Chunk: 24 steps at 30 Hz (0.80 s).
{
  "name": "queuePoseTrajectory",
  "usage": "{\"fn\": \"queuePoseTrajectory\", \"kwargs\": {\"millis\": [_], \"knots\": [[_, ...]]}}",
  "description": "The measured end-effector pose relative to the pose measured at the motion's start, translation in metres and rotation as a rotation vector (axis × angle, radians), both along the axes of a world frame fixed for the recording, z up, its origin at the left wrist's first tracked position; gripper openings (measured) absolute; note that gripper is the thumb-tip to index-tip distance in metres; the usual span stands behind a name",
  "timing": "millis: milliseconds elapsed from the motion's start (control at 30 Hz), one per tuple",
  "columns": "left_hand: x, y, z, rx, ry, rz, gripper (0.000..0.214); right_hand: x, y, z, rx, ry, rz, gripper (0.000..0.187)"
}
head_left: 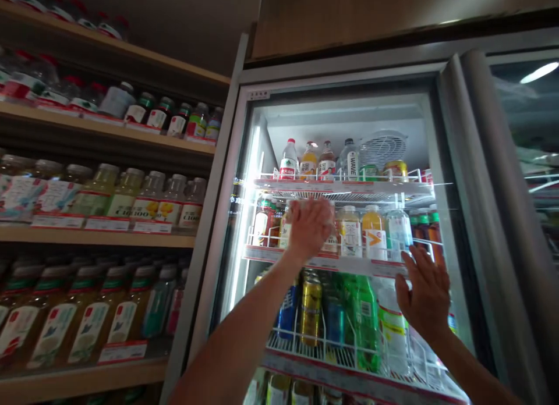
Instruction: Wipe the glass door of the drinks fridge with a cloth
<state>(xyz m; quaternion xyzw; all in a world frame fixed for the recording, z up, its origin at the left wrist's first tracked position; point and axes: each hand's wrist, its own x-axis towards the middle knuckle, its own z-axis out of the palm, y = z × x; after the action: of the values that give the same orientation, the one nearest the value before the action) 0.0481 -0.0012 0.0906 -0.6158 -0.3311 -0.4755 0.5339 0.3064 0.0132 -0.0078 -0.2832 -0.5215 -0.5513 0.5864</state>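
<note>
Left hand [309, 226], blurred, fronts the glass door's [332, 109] middle; right hand [425, 286], well apart, is nearer its right edge, each grip spread. A bottle [350, 160] inside reads "WAVE"; juices [124, 204] outside, "C100".

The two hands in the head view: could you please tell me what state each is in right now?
Left hand: blurred; whether it is open or holding something cannot be told.
Right hand: open, nothing seen in it.
</note>
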Motion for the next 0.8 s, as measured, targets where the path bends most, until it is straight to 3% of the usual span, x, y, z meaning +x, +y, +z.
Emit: {"fn": "queuePoseTrajectory", "kwargs": {"millis": [100,167,233,300,367,433,500,567,633,733,800], "knots": [[-0.039,-0.004,0.026,0.039,-0.465,0.000,0.051,-0.002,-0.001,0.000,-0.004,0.011,-0.001,0.054],[-0.031,-0.003,0.029,0.060,-0.534,-0.014,0.052,-0.002,-0.001,0.000,-0.002,0.011,-0.007,0.053],[0.002,0.001,0.021,0.059,-0.344,-0.025,0.051,-0.002,-0.001,0.000,0.006,0.007,-0.009,0.052],[0.035,0.005,0.012,0.057,0.014,-0.040,0.053,-0.001,-0.001,0.001,0.006,0.007,-0.005,0.052],[0.047,0.006,0.013,0.045,0.144,-0.038,0.055,-0.001,-0.001,0.001,-0.003,0.011,-0.001,0.052],[0.031,0.003,0.026,0.014,0.070,-0.017,0.052,-0.002,-0.002,0.001,-0.005,0.015,0.005,0.052],[0.002,-0.002,0.041,-0.006,-0.170,0.010,0.049,-0.004,-0.002,0.001,0.001,0.022,0.004,0.052],[-0.014,-0.004,0.047,0.018,-0.396,0.019,0.052,-0.004,-0.002,0.001,0.002,0.029,-0.006,0.051],[-0.004,-0.003,0.036,0.035,-0.395,0.015,0.053,-0.004,-0.002,0.001,0.001,0.033,-0.020,0.050],[0.036,0.003,0.001,0.065,-0.054,-0.031,0.056,-0.003,-0.002,0.002,0.021,0.028,-0.030,0.047],[0.048,0.007,-0.013,0.094,0.065,-0.056,0.058,-0.003,-0.001,0.003,0.035,0.021,-0.029,0.045]]}}
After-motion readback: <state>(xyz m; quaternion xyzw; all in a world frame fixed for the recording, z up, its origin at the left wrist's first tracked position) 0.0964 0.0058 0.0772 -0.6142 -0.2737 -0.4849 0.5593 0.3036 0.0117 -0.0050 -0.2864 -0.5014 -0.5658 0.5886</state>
